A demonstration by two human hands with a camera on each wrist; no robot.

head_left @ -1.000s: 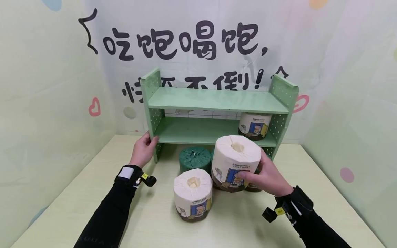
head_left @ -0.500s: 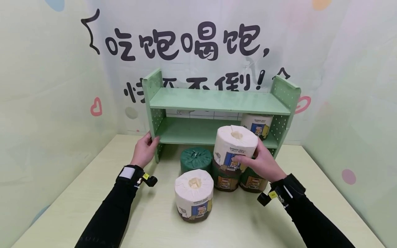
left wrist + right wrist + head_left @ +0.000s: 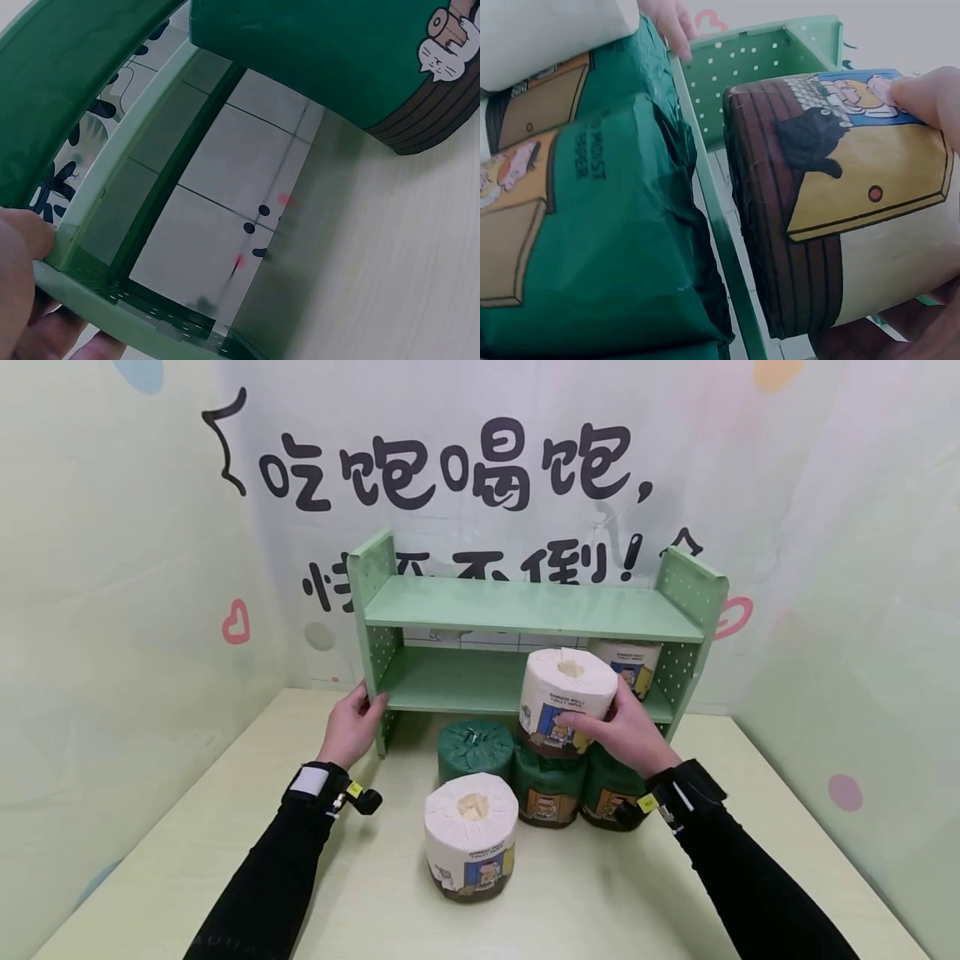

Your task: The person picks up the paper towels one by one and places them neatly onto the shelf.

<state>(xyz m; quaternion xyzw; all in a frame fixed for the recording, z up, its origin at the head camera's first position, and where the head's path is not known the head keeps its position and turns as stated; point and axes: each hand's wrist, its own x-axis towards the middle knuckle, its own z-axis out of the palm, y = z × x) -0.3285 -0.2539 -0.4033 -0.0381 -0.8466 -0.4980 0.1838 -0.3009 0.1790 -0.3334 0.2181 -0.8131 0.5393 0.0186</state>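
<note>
My right hand (image 3: 633, 727) grips a white-wrapped toilet roll (image 3: 566, 697) from its right side, thumb across the printed front. That roll is held upright before the middle shelf, above the green-wrapped rolls; in the right wrist view its brown base (image 3: 769, 217) is beside the shelf edge. With thumb in front and fingers behind, my left hand (image 3: 351, 727) holds the left side panel of the light green shelf unit (image 3: 450, 681). A second white roll (image 3: 471, 835) stands on the table in front. Another white roll (image 3: 637, 664) sits at the right end of the middle shelf, partly hidden.
Three green-wrapped rolls stand in a row before the shelf's lower level: a left one (image 3: 474, 750), a middle one (image 3: 549, 789) and a right one (image 3: 611, 789). A printed backdrop (image 3: 465, 468) rises behind the pale table (image 3: 360, 877).
My right hand has raised the white roll and moved it away from me, toward the middle shelf, uncovering the green rolls below. My left hand keeps its hold on the side panel.
</note>
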